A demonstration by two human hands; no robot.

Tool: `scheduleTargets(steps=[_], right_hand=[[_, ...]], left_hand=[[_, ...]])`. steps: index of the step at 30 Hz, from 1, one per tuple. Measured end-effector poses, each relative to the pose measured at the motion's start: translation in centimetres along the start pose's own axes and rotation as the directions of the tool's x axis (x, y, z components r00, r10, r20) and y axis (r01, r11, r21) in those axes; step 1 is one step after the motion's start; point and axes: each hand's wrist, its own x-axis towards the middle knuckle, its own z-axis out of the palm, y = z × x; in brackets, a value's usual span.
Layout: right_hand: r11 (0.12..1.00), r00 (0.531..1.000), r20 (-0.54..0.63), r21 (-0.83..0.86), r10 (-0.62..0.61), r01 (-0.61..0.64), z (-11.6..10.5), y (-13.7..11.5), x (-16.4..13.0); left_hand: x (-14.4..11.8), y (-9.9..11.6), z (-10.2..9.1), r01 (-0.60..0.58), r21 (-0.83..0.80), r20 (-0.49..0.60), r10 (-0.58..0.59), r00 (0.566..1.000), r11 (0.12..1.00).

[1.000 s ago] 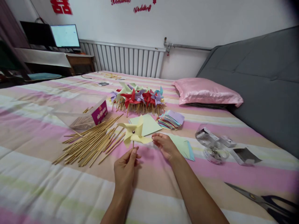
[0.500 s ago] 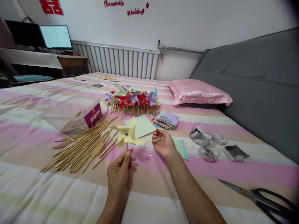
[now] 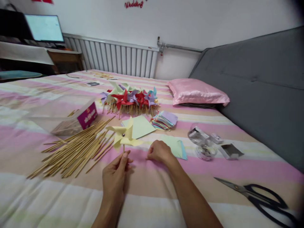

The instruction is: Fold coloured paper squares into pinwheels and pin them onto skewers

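Pinwheel [image 3: 123,136], pale yellow, stands at centre frame; our left hand [image 3: 115,178] pinches its stick. Our right hand [image 3: 158,152] rests curled, knuckles up, on the bed [image 3: 152,190]; whether it holds anything, we cannot tell. A loose pinch could tip the pinwheel onto the bamboo sticks [image 3: 76,148].

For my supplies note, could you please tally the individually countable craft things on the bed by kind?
Yellow pinwheel, stick pinched in the left hand: 1
Loose pale green paper square: 1
Scissors: 1
Pink pillow: 1
Clear stick box: 1
Total: 5
The stick pile, finished pinwheels and paper stack are too dense to count. The right hand rests on the sheet.
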Motion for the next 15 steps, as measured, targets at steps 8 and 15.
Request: scheduleTargets(steps=[8, 15], right_hand=[[0.984, 1.0, 0.004, -0.177, 0.023, -0.022, -0.29, -0.85, 0.31], [0.988, 0.999, -0.002, -0.154, -0.032, 0.031, -0.57, -0.36, 0.37]], left_hand=[[0.71, -0.15, 0.38, 0.04, 0.036, -0.053, -0.038, 0.998, 0.999], [0.71, -0.03, 0.32, 0.037, 0.083, -0.064, -0.031, 0.997, 0.996]])
